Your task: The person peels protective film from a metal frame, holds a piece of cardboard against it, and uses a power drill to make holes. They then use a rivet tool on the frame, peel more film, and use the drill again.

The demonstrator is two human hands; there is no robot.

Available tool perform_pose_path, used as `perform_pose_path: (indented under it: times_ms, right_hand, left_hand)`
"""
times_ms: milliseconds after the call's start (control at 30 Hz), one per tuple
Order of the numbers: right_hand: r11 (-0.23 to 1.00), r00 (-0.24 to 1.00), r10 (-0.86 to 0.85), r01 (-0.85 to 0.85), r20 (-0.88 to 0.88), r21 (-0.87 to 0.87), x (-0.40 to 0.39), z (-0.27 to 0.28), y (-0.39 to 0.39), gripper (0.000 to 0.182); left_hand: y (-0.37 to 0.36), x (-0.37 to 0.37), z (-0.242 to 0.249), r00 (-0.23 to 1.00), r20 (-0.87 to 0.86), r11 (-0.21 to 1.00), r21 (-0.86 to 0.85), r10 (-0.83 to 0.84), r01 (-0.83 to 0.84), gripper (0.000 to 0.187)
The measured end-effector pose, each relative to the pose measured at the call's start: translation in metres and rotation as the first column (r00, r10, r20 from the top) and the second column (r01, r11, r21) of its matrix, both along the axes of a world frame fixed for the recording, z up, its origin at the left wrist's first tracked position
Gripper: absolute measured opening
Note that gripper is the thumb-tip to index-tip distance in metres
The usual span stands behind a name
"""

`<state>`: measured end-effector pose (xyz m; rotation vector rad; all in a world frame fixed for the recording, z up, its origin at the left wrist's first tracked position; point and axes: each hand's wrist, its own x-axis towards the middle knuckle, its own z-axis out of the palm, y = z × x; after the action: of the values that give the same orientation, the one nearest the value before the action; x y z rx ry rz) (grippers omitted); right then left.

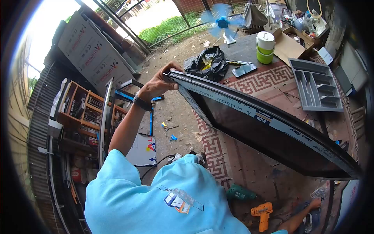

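A dark window frame with a dark panel and printed protective tape along its edge stands tilted in front of me. My left hand is closed around its upper left corner. Low at the far right, my right hand reaches down beside a small pile of shiny small pieces and some dark cloth; its fingers are too small and partly hidden to make out. Between my body and that hand lie an orange cordless drill and a green power tool.
Beyond the frame are a grey cutlery tray, a green and white water jug, a black plastic bag and a spinning blue fan. Wooden racks and a leaning printed panel stand at left.
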<state>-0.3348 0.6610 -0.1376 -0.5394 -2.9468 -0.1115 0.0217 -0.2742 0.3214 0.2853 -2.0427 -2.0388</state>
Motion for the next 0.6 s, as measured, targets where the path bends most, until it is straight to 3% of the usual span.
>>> perform_pose_path:
  times_ms: [100,200,367,600]
  right_hand:
    - [1.000,0.999,-0.020,0.020,-0.043,-0.008,0.023,0.031,-0.038,0.031]
    - [0.976,0.983,-0.182,0.185,-0.036,0.115,0.033,0.066,-0.077,0.026]
    - [0.968,0.976,-0.209,0.215,-0.057,0.127,0.037,0.079,-0.090,0.028]
    - [0.964,0.967,-0.243,0.249,-0.072,0.096,0.043,0.069,-0.104,0.029]
  left_hand:
    - [-0.010,-0.004,0.000,1.000,0.020,0.996,-0.089,0.000,0.002,0.045]
    - [-0.018,-0.008,-0.003,1.000,0.020,0.984,-0.177,0.006,-0.002,0.042]
    - [-0.016,-0.012,-0.009,0.999,-0.033,0.990,-0.137,-0.023,0.018,0.039]
    - [-0.009,-0.003,-0.004,0.999,-0.029,0.966,-0.256,0.018,-0.025,0.039]
